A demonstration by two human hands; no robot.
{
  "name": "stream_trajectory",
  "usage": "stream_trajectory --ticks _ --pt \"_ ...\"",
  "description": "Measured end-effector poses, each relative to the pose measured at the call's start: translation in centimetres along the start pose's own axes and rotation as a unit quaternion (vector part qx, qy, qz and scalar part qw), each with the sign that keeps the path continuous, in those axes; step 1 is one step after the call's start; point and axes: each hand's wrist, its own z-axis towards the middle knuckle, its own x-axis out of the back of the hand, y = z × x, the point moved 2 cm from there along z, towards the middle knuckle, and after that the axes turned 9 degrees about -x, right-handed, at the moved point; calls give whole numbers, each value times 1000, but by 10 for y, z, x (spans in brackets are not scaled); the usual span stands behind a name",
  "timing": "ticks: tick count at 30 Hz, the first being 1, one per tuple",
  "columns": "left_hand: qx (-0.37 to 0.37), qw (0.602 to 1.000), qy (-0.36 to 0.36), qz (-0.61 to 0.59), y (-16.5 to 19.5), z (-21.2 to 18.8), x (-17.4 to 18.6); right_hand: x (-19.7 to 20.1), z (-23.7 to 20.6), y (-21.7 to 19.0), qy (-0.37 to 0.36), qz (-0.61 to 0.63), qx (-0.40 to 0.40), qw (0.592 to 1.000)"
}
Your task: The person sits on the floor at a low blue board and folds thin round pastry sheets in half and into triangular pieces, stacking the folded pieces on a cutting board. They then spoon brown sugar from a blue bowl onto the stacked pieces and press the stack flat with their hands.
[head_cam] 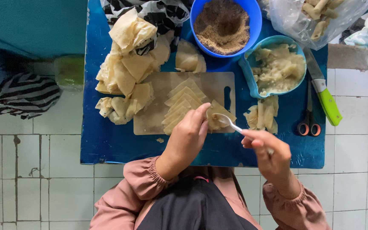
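Note:
My left hand (188,136) rests its fingertips on a pale triangular wrapper sheet (220,115) at the right end of a beige cutting board (158,115). My right hand (267,151) holds a white spoon (228,122) whose bowl lies on that same sheet. A row of overlapping triangular wrappers (184,102) is laid out on the board just left of it. A light blue bowl of pale mashed filling (277,68) sits to the upper right.
A blue low table (107,145) stands on white floor tiles. Piles of torn wrapper sheets (126,72) lie left of the board. A blue bowl of brown crumbs (224,25), a green-handled knife (326,100), orange-handled scissors (309,123) and a plastic bag of rolls (316,17) lie around.

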Motion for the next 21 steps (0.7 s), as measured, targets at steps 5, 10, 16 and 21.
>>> stream_trajectory --ticks 5,10,16,21 --pt "-7 1000 -1 -6 -1 0 1 -3 1 -21 -49 -207 193 958" --pt "-20 1000 0 2 0 1 -1 -6 -1 -37 -71 -295 262 916" --pt "-18 1000 -2 -23 2 1 1 0 6 -39 -14 -252 239 938" --pt "-31 999 -4 -31 2 0 -4 4 50 -36 122 -115 148 975"
